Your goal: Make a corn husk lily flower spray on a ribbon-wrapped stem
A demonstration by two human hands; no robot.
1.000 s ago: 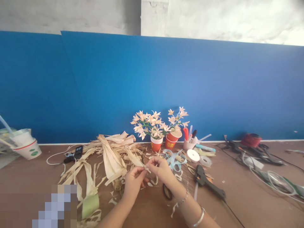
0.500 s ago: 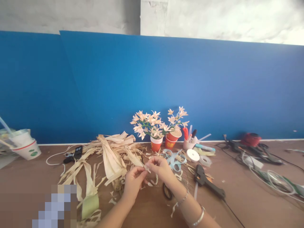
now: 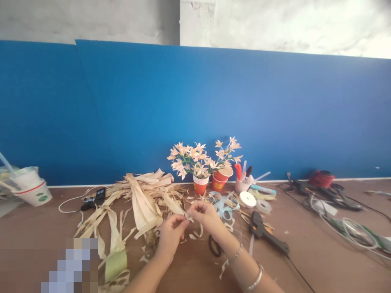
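Many cream star-shaped flowers [image 3: 193, 153] in red paper cups [image 3: 200, 188], seemingly done; in pinching grip of left hand [image 3: 171, 236] and right hand [image 3: 206, 217], above brown bench [image 3: 191, 268]: small pale scrap [image 3: 190, 219], likely unfinished.

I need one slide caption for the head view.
Hands hold a pale scrap beside dried husks, near flowers in red cups.

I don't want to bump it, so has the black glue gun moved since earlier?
No, the black glue gun shows no shift on the brown table; its gap to the white spool looks unchanged.
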